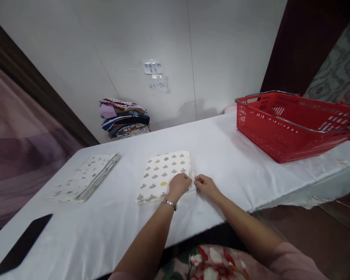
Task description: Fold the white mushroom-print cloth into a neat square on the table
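A folded white cloth with grey, green and yellow cloud-like prints lies flat at the middle of the white-covered table. My left hand, with a silver watch or bracelet at the wrist, rests on its lower right part, fingers closed on the cloth's right edge. Just beside it, my right hand pinches the same edge between thumb and fingers. The layers along that side show a little between the two hands.
Another folded white printed cloth lies at the left, with a flat black object nearer me. A red basket stands at the right. Stacked folded fabrics sit beyond the far edge, below paper labels on the wall.
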The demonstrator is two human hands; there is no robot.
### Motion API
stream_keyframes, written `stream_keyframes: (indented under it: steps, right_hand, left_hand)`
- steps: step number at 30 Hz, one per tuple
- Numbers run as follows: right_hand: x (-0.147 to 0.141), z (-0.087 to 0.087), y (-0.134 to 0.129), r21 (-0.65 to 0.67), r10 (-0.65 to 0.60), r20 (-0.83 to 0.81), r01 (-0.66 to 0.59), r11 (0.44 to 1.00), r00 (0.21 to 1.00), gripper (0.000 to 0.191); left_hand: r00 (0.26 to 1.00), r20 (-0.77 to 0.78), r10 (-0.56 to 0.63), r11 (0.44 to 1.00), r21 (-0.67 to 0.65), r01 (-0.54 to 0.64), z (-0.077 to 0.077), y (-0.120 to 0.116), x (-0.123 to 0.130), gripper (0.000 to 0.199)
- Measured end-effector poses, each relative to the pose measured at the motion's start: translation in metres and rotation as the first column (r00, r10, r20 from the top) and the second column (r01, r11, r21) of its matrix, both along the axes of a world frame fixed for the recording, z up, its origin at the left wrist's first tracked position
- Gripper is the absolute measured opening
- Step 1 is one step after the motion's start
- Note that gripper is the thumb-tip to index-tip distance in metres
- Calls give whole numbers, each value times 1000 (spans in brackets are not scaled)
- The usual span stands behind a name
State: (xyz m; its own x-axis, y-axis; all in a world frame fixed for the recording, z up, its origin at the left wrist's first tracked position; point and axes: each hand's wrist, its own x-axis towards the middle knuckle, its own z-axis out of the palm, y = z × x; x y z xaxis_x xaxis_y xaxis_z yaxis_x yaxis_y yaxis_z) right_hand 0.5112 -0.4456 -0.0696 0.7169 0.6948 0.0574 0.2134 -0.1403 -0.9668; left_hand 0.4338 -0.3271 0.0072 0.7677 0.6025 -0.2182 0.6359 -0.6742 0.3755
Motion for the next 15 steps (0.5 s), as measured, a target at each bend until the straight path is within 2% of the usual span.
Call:
stream_keyframes:
  steps: [6, 15]
  right_hand:
    - [-1, -1, -1, 36, 17, -26, -16, 999, 1000, 15]
    - [-3, -2, -1, 61, 21, -14, -20, 998, 1000, 13]
  left_hand:
    - [1000, -29, 6, 995, 100, -3, 2, -2, 9, 23]
    - [991, -110, -80, 989, 118, 93, 9, -1, 20, 19]
